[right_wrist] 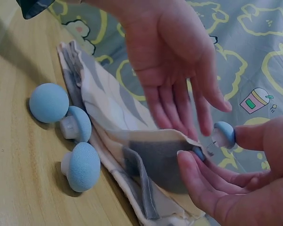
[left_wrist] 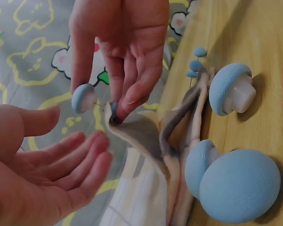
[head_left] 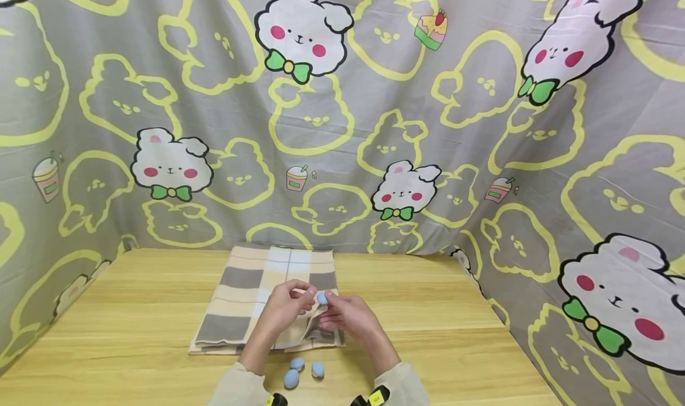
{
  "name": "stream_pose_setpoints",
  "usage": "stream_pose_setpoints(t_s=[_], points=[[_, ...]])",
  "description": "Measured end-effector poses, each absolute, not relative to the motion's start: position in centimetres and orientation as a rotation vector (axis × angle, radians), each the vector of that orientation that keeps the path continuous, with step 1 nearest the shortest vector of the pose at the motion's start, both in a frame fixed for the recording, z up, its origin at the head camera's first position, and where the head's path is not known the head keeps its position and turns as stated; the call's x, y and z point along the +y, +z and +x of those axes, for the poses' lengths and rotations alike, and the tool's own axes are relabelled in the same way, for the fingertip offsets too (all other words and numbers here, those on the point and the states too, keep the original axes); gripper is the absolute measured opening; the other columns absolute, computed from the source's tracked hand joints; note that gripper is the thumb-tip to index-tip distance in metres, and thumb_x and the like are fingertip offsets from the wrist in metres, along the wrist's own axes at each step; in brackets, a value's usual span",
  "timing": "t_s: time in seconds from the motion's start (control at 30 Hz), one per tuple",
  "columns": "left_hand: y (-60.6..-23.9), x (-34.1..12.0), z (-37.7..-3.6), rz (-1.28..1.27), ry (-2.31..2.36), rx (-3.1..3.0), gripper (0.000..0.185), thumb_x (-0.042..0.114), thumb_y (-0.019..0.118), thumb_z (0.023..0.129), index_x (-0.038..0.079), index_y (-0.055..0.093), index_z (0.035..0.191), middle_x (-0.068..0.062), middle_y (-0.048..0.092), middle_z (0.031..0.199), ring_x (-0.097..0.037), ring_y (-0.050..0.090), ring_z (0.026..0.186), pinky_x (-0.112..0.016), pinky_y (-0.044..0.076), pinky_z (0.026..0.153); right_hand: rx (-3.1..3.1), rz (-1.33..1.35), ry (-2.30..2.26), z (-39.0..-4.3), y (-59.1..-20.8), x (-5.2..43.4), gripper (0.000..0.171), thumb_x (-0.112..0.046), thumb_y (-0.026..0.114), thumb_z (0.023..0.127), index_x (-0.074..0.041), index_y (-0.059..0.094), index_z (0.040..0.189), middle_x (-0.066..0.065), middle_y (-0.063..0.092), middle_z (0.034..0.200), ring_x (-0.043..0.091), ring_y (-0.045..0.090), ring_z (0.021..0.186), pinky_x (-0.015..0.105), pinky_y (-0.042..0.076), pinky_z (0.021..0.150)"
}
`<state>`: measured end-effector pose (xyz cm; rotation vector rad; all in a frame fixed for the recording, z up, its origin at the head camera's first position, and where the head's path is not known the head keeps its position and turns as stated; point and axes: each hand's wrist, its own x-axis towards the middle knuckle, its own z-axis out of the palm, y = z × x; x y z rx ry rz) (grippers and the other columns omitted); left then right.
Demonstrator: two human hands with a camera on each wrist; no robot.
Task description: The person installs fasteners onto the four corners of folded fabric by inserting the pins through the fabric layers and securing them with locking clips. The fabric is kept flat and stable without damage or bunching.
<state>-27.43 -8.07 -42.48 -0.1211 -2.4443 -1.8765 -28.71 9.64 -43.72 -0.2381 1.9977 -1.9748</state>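
Head view shows both hands raised over the checked cloth point(head_left: 267, 293) on the wooden table point(head_left: 428, 311). The right hand point(head_left: 348, 318) pinches a small blue mushroom-shaped clip point(head_left: 321, 298) by its cap and nips the cloth's lifted corner; the left hand point(head_left: 282, 308) hovers beside it, fingers straight and relaxed, holding nothing. The clip looks light, rigid and smooth, best gripped at the rounded cap; its stem-to-cap axis seems roughly level, cap toward the thumb. Three spare clips point(head_left: 299, 371) lie near the wrists.
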Motion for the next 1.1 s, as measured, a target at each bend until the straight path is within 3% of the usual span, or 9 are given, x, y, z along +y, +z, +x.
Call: stream_pose_setpoints(t_s=[0.3, 0.8, 1.1], points=[[-43.15, -8.04, -27.21, -0.167, -1.959, -2.514, 0.039, 0.028, 0.064, 0.101, -0.006, 0.062, 0.121, -0.018, 0.074, 0.094, -0.021, 0.071, 0.08, -0.037, 0.06, 0.073, 1.936, -0.271, -1.989, -28.67, -43.92, 9.6, 0.05, -0.034, 0.057, 0.104, 0.014, 0.061, 0.12, 0.007, 0.069, 0.085, 0.014, 0.071, 0.077, 0.03, 0.06, 0.08], [-43.21, -7.93, -27.49, -0.188, -1.935, -2.512, 0.035, 0.024, 0.065, 0.1, -0.005, 0.063, 0.119, -0.02, 0.074, 0.096, -0.02, 0.07, 0.078, -0.037, 0.06, 0.074, 1.921, -0.298, -2.006, -28.73, -43.89, 9.59, 0.049, -0.031, 0.055, 0.105, 0.016, 0.061, 0.117, 0.006, 0.067, 0.082, 0.013, 0.07, 0.075, 0.031, 0.06, 0.08], [-43.23, -7.77, -27.51, -0.215, -1.935, -2.5, 0.027, 0.016, 0.066, 0.098, -0.005, 0.065, 0.114, -0.016, 0.075, 0.09, -0.017, 0.07, 0.073, -0.037, 0.06, 0.072, 1.913, -0.272, -2.036, -28.69, -43.8, 9.58, 0.037, -0.02, 0.056, 0.104, 0.016, 0.062, 0.114, 0.008, 0.07, 0.086, 0.012, 0.07, 0.074, 0.027, 0.06, 0.075]])
